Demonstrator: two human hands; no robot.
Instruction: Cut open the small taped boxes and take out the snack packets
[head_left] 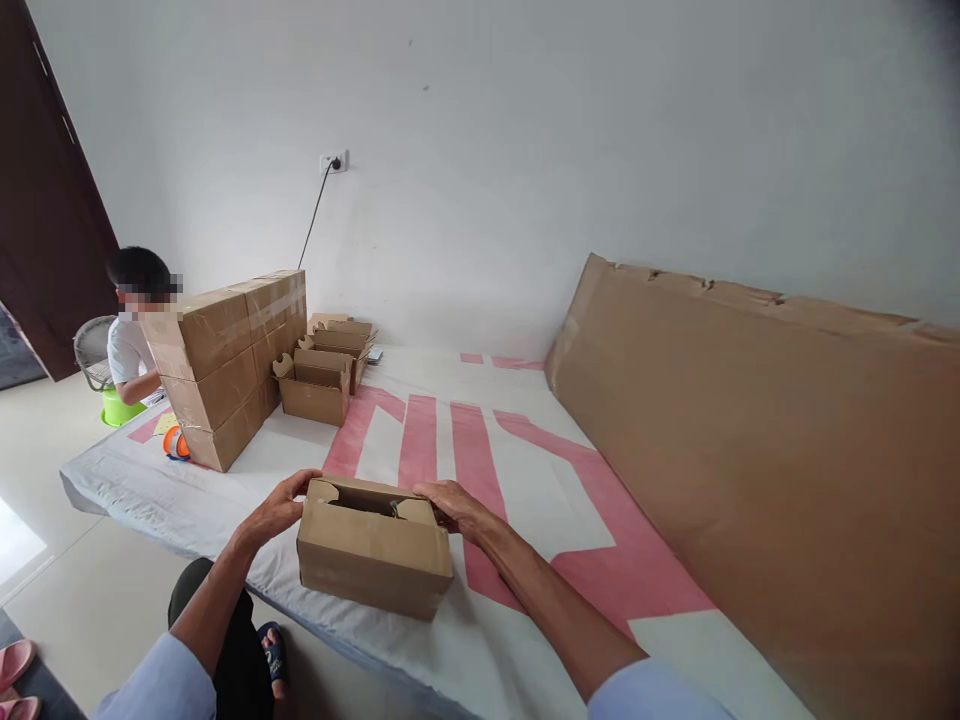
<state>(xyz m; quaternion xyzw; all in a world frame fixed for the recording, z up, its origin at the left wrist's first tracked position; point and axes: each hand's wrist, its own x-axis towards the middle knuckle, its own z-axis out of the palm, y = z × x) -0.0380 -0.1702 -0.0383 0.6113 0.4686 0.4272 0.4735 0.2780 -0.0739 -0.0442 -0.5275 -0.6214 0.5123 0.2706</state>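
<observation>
A small cardboard box (373, 555) rests near the front edge of the covered surface, its top partly open between folded-in side flaps. The inside is mostly dark. My left hand (283, 508) holds its far left corner, with the fingers curled behind the edge. At the opposite end, my right hand (459, 508) grips the far right corner; some of its fingertips are hidden by the box.
Taped cartons (217, 365) stand stacked at the left, next to several open boxes (315, 390). An orange tape roll (175, 443) lies by the stack. A large cardboard sheet (765, 450) leans along the right. Behind the stack sits a person (131, 350).
</observation>
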